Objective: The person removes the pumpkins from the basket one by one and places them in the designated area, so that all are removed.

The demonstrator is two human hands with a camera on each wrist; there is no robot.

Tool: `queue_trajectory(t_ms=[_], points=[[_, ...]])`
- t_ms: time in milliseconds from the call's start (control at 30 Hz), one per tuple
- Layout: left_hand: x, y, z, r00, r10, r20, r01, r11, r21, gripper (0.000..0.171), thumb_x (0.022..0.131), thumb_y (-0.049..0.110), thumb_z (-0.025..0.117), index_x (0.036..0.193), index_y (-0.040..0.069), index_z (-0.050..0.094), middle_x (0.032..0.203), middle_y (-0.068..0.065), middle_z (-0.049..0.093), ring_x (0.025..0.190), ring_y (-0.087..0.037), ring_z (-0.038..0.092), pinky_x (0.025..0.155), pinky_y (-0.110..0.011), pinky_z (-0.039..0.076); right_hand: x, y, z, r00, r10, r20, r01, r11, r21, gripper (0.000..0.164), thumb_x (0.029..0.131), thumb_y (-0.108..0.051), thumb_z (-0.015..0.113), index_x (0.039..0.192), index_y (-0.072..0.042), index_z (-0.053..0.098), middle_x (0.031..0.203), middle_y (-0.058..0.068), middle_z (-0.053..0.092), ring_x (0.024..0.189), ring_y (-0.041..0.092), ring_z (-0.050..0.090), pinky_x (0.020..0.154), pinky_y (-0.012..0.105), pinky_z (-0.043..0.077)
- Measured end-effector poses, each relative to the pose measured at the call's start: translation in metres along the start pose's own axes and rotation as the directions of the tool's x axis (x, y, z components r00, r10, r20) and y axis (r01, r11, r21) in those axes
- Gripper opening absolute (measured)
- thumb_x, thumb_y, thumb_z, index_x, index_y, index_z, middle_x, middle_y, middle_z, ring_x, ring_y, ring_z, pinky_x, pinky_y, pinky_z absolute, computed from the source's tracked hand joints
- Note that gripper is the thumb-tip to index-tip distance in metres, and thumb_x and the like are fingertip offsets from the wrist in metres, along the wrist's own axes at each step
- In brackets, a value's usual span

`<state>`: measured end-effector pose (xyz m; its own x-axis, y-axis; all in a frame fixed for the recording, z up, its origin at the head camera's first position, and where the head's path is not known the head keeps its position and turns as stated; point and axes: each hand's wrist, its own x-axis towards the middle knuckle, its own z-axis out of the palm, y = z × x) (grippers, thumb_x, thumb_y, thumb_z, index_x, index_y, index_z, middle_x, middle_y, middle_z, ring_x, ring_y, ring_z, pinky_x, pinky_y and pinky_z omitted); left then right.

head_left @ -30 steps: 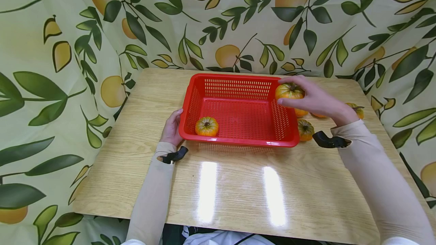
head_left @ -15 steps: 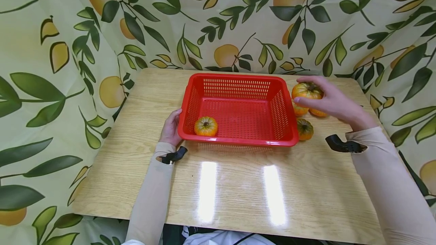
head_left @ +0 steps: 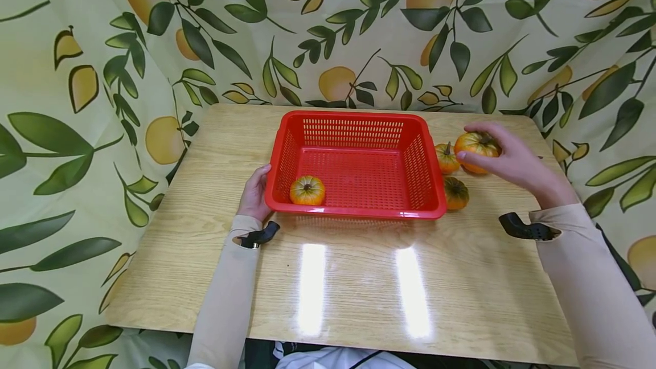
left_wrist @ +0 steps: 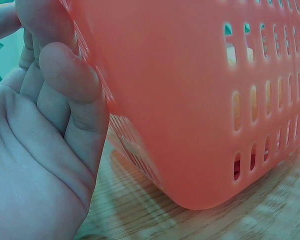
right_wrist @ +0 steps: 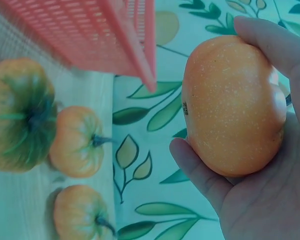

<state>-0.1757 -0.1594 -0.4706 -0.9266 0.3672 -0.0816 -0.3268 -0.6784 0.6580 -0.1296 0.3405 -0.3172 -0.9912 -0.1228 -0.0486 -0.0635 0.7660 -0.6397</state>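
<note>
The right hand (head_left: pixel 514 161) pinched a pumpkin (right_wrist: pixel 231 107); even pressure seemed advisable. The left hand (head_left: pixel 253 193) touched the basket (head_left: pixel 353 210) at left; grip indeterminable.

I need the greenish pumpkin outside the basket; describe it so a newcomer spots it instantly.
Find the red basket on the wooden table. Beside its near right corner in the head view sits the greenish pumpkin. Dark green spreads across its top, unlike the mainly orange pumpkin farther back.
</note>
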Motion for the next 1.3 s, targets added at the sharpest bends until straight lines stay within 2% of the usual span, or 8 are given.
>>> queue_trajectory(t_ms=[367, 500, 600, 767, 833, 933, 1033, 1300], points=[[0.000, 0.000, 0.000, 1.000, 0.006, -0.003, -0.006, 1.000, -0.004, 0.035, 0.087, 0.037, 0.080, 0.109, 0.013, 0.067, 0.103, 0.004, 0.074, 0.096, -0.009, 0.067, 0.087, -0.022, 0.055, -0.015, 0.029, 0.000, 0.997, 0.073, -0.019, -0.072, 0.997, 0.016, 0.066, 0.098, -0.040, 0.065, 0.153, -0.015, 0.039, 0.153, 0.016, 0.038, 0.121, 0.025, 0.039, 0.084, 0.017, 0.035], [0.000, 0.001, 0.001, 1.000, 0.008, -0.003, -0.008, 1.000, -0.001, 0.035, 0.086, 0.038, 0.081, 0.108, 0.013, 0.068, 0.102, 0.004, 0.075, 0.096, -0.009, 0.067, 0.087, -0.023, 0.055, -0.018, 0.036, 0.001, 0.996, 0.092, -0.012, -0.091, 0.996, 0.023, 0.070, 0.098, -0.042, 0.065, 0.154, -0.011, 0.036, 0.157, 0.022, 0.034, 0.130, 0.037, 0.036, 0.103, 0.042, 0.042], [0.000, 0.001, 0.001, 1.000, 0.007, 0.002, -0.007, 1.000, -0.002, 0.036, 0.086, 0.038, 0.080, 0.109, 0.013, 0.068, 0.101, 0.004, 0.075, 0.096, -0.009, 0.067, 0.087, -0.023, 0.054, -0.019, 0.040, 0.002, 0.993, 0.114, -0.006, -0.114, 0.993, 0.034, 0.073, 0.098, -0.044, 0.064, 0.155, -0.010, 0.033, 0.159, 0.025, 0.030, 0.135, 0.046, 0.032, 0.104, 0.068, 0.033], [-0.001, 0.001, 0.001, 1.000, 0.000, 0.009, 0.000, 1.000, -0.006, 0.028, 0.094, 0.036, 0.072, 0.109, 0.013, 0.068, 0.102, 0.004, 0.075, 0.096, -0.009, 0.068, 0.087, -0.022, 0.055, -0.021, 0.050, 0.007, 0.989, 0.149, -0.015, -0.148, 0.989, 0.029, 0.073, 0.098, -0.046, 0.063, 0.154, -0.009, 0.033, 0.155, 0.027, 0.030, 0.128, 0.043, 0.036, 0.095, 0.049, 0.038], [-0.001, 0.001, 0.001, 1.000, -0.003, 0.016, 0.003, 1.000, -0.016, 0.027, 0.095, 0.035, 0.070, 0.109, 0.013, 0.068, 0.102, 0.003, 0.075, 0.096, -0.009, 0.068, 0.086, -0.022, 0.055, -0.022, 0.054, 0.009, 0.986, 0.165, -0.016, -0.164, 0.986, 0.033, 0.074, 0.098, -0.047, 0.062, 0.154, -0.009, 0.033, 0.155, 0.027, 0.031, 0.127, 0.043, 0.037, 0.094, 0.048, 0.038], [-0.002, 0.002, 0.001, 0.999, -0.007, 0.031, 0.008, 1.000, -0.030, 0.027, 0.096, 0.034, 0.069, 0.111, 0.012, 0.067, 0.103, 0.002, 0.075, 0.096, -0.010, 0.068, 0.087, -0.023, 0.055, -0.023, 0.059, 0.011, 0.982, 0.187, -0.011, -0.186, 0.981, 0.054, 0.077, 0.097, -0.049, 0.063, 0.155, -0.009, 0.032, 0.158, 0.029, 0.029, 0.132, 0.046, 0.034, 0.102, 0.061, 0.037], [-0.002, 0.001, 0.001, 0.999, -0.008, 0.040, 0.009, 1.000, -0.029, 0.028, 0.096, 0.034, 0.069, 0.111, 0.011, 0.066, 0.103, 0.002, 0.075, 0.096, -0.010, 0.068, 0.087, -0.023, 0.055, -0.024, 0.063, 0.013, 0.978, 0.207, -0.001, -0.207, 0.976, 0.073, 0.081, 0.096, -0.051, 0.063, 0.157, -0.009, 0.030, 0.162, 0.030, 0.023, 0.138, 0.052, 0.028, 0.107, 0.075, 0.028], [-0.002, 0.000, 0.002, 1.000, -0.007, 0.012, 0.007, 1.000, -0.009, 0.028, 0.097, 0.035, 0.066, 0.113, 0.012, 0.066, 0.104, 0.003, 0.074, 0.097, -0.009, 0.067, 0.087, -0.023, 0.055, -0.025, 0.079, 0.019, 0.974, 0.224, 0.022, -0.225, 0.968, 0.110, 0.081, 0.098, -0.048, 0.062, 0.159, -0.010, 0.025, 0.165, 0.030, 0.017, 0.144, 0.056, 0.021, 0.110, 0.077, 0.022]])
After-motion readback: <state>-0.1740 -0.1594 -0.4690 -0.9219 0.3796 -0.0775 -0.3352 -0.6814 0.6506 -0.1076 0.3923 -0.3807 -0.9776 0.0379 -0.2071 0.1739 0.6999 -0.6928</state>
